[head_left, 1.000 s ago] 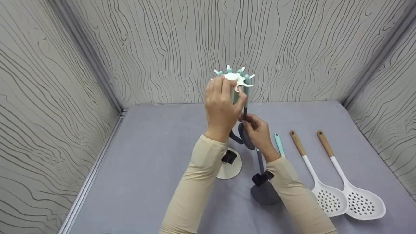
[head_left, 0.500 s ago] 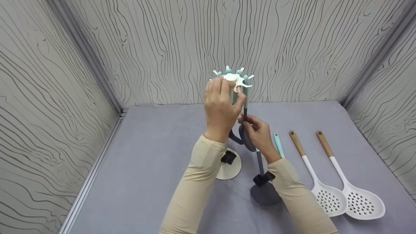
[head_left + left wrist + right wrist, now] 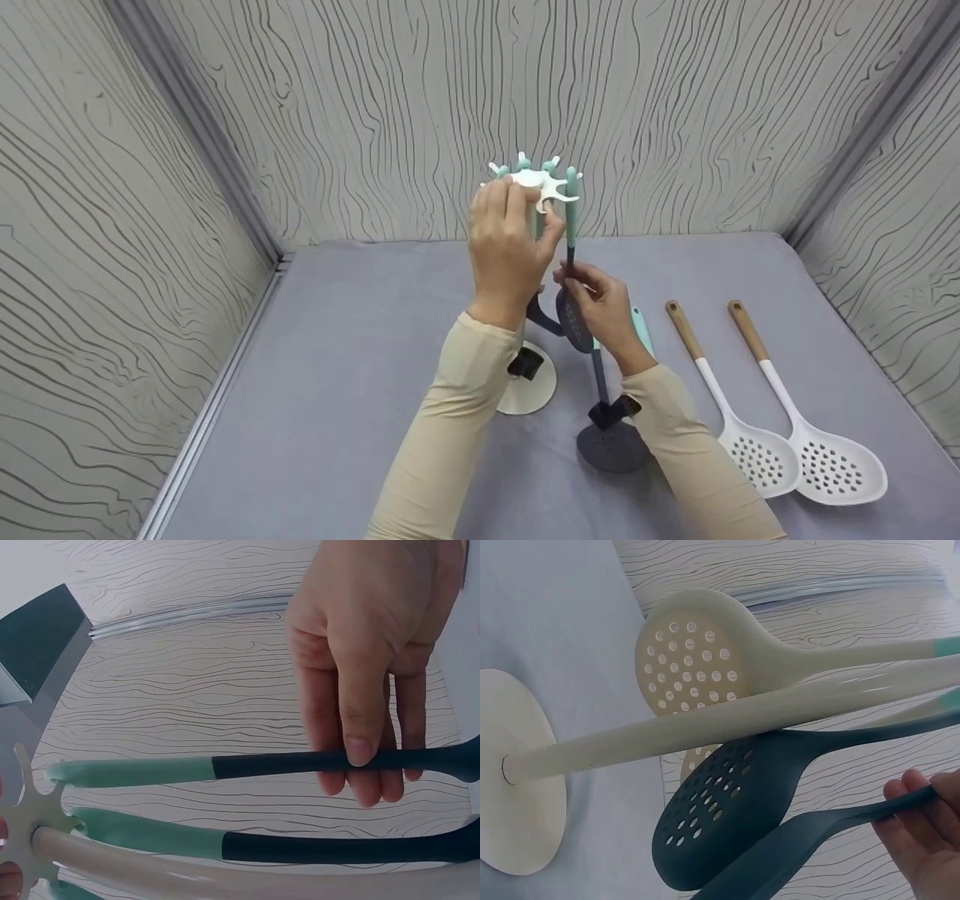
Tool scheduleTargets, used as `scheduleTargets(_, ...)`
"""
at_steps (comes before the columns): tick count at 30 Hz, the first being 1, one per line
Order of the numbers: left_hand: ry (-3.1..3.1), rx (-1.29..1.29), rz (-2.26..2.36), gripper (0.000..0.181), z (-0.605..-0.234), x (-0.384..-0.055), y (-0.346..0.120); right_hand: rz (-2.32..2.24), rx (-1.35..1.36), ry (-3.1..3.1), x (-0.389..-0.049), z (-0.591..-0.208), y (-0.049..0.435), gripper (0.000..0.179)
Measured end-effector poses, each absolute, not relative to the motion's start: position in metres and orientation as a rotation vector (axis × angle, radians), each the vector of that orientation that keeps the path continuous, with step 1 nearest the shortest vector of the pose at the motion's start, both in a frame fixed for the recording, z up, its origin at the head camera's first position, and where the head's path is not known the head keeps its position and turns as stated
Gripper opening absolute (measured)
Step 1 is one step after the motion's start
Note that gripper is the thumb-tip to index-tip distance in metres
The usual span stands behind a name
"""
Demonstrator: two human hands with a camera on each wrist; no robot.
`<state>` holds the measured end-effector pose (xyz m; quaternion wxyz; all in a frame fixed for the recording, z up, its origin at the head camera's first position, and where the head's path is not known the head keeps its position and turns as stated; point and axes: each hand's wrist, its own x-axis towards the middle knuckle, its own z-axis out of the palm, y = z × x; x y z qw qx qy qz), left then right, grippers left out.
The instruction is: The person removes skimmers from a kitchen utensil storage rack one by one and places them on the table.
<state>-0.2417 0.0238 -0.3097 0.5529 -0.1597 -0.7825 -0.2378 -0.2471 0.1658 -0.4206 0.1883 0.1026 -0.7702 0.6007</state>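
Note:
My left hand (image 3: 506, 232) grips the white hooked top (image 3: 531, 178) of a utensil rack; in the left wrist view only its fingertips show at the left edge. Lower and to the right, my right hand (image 3: 600, 307) pinches a dark skimmer (image 3: 574, 326) by its shaft, thumb on one side and fingers on the other. This skimmer's green handle (image 3: 135, 772) points up, its end right at a hook. Beside it hang another dark skimmer (image 3: 735, 795) and a cream skimmer (image 3: 697, 652), around the rack's pole (image 3: 630, 746).
The rack's round base (image 3: 536, 394) stands on the grey cloth. To its right lie a dark utensil with a rounded head (image 3: 611, 450), a turquoise handle (image 3: 641, 330) partly behind my right wrist, and two white skimmers (image 3: 840, 469) with wooden handles. Patterned panels (image 3: 480, 112) enclose the table.
The skimmer in my right hand has shifted slightly right and turned, so its holes now show. Its handle end has risen beside the hook tip. My left hand stays on the rack top.

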Motion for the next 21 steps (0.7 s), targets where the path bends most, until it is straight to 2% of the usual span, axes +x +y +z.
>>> scheduleTargets(11,-1.832,-0.380,-0.565,0.012,-0.3088,-0.2419,0.0238,1.835,0.258,-2.020,-0.2438,-0.4170,0.1736,0.022)
scheduleTargets(21,-1.855,-0.373,-0.594,0.013,-0.3079,-0.2404,0.0231,1.778,0.260,-2.056,-0.2399,-0.4219,0.1758,0.022)
